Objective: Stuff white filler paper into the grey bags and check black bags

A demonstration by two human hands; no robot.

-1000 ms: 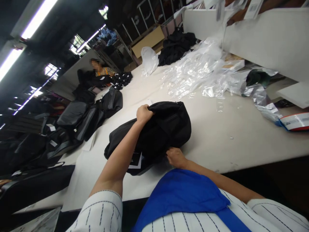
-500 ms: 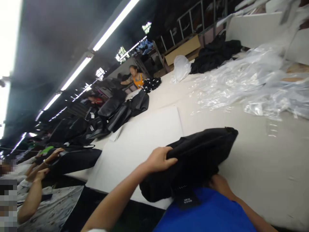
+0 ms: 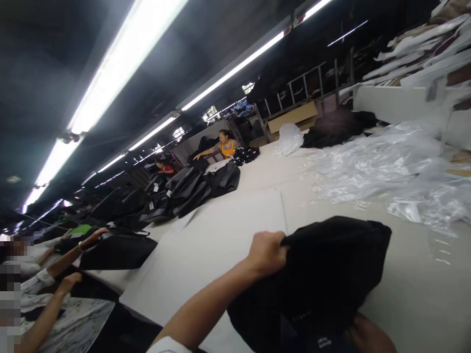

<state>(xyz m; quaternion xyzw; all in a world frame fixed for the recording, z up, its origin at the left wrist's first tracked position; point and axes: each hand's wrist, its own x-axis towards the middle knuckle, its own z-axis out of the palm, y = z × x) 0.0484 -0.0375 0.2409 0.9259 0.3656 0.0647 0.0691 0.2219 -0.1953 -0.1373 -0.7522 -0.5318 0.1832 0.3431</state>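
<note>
The black bag is just to the right of the left hand, up close over the near side of the white table. Its long way seems to run from near left to far right. The left hand is closed tight on the bag's top edge, and its arm reaches up from the near left. The right hand is low, by the bag's near right side. The bag hides its fingers, so I cannot tell if they grip. Clear plastic bags lie far right.
</note>
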